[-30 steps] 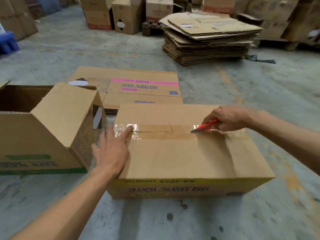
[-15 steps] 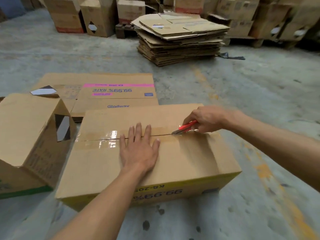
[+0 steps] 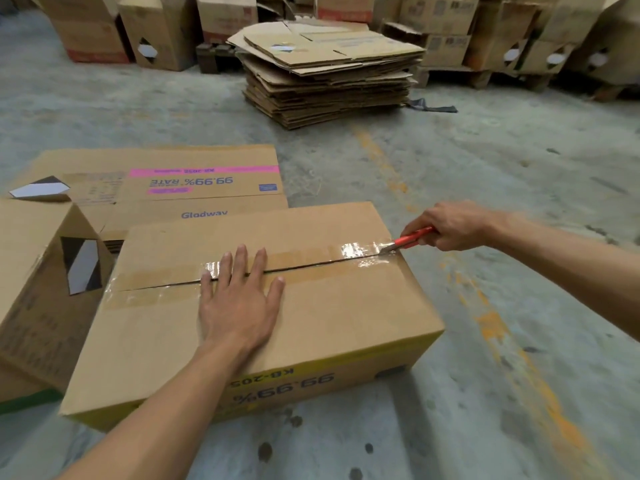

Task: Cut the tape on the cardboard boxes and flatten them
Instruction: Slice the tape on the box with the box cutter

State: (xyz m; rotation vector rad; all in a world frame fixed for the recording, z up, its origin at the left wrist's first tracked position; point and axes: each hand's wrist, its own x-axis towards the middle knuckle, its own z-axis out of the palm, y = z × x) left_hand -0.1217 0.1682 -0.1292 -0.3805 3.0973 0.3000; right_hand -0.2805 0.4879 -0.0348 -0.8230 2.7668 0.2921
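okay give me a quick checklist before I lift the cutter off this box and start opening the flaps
1. Tape cut along the top seam: ok, a dark slit runs from the left end to the blade.
2. Blade at the box's right edge: ok, the red box cutter has its tip at that edge.
3. Left hand away from the blade: ok, it lies flat on the cardboard box mid-seam, well apart from the cutter.
4. Right hand grip on the cutter: ok, fingers curled round the handle.
5. Tape down the end faces cut: cannot tell, those faces are hidden.
6. Space to flatten: ok, bare concrete floor to the right.
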